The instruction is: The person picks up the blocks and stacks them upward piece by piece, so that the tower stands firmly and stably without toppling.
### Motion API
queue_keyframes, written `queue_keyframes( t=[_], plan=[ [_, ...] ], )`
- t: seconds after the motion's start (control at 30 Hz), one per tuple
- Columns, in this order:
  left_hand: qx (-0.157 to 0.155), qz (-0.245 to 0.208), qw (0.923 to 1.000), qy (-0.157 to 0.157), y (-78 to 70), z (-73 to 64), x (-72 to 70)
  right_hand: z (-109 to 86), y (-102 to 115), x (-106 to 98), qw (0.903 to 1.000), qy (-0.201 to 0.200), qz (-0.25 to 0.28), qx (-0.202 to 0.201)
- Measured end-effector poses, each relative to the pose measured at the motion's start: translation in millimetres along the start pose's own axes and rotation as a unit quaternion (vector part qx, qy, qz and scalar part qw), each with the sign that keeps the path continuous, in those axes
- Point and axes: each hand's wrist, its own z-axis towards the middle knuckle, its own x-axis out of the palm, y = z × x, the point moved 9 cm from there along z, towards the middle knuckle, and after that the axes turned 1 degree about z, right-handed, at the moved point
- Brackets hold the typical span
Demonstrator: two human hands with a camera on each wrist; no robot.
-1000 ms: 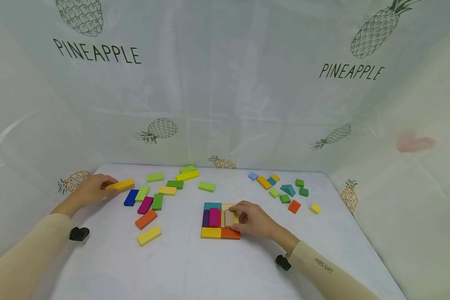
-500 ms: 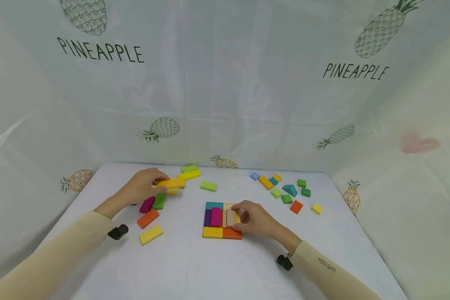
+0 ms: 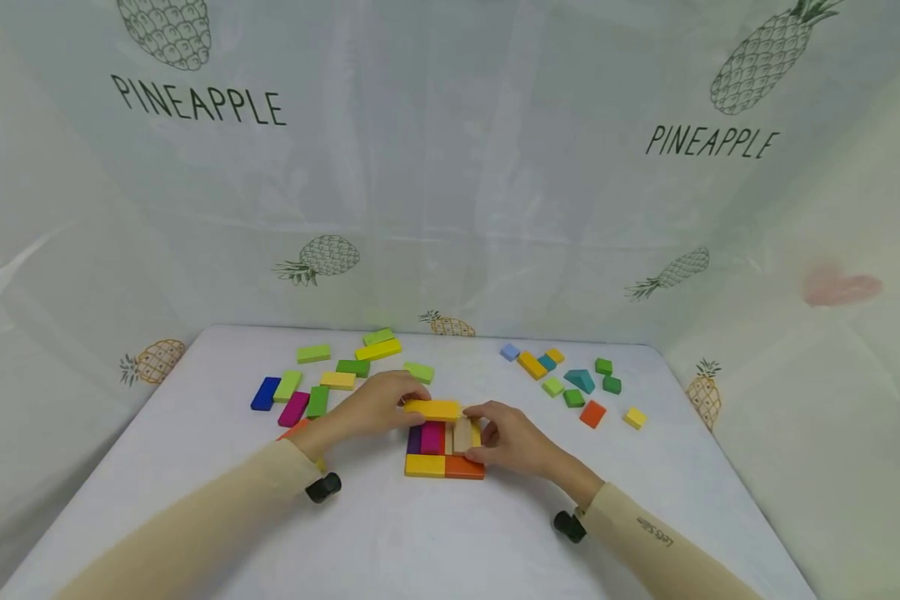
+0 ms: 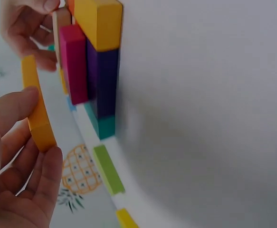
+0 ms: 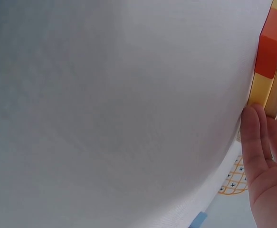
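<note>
Your rainbow block stack (image 3: 431, 440) looks half-built: your left hand (image 3: 382, 403) pinches a long orange block (image 3: 432, 411) above it, your right hand (image 3: 515, 442) its flat tan block (image 3: 462, 437); coloured blocks (image 3: 318, 402) remain.

Block assembly (image 3: 425, 466) sat near mid-table (image 3: 375, 542). On top of it lay a left upper block (image 3: 432, 438) and, apart from that, a right upper block (image 3: 462, 436). Right hand (image 3: 513, 439) was at the assembly's right side, gripping the right upper block front and rear. Left hand (image 3: 384, 402) held a block (image 3: 435, 411) above the assembly's rear left. Loose blocks (image 3: 295, 409) lay leftward, others (image 3: 573, 398) right and farther back. Backdrop (image 3: 450, 167) hung behind the table.
</note>
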Motion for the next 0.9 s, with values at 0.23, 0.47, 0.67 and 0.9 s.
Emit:
queue_keyframes(
  t=[0.23,0.47,0.67,0.9],
  plan=[
    [0.003,-0.009,0.9999,0.006,-11.1,11.0,15.4,0.5,0,1,0.9999,0.000,0.011,0.001],
    [0.001,-0.010,0.9999,0.011,-13.5,16.3,22.5,-0.5,-2,-1,0.9999,-0.006,0.009,0.010],
    [0.000,-0.021,0.9995,0.023,-13.9,17.5,32.1,-1.9,-2,-2,0.9999,-0.007,0.014,0.004],
    [-0.033,-0.054,0.9968,0.050,-0.6,4.0,35.6,-1.3,-4,-1,1.0000,-0.007,0.005,0.004]
  ],
)
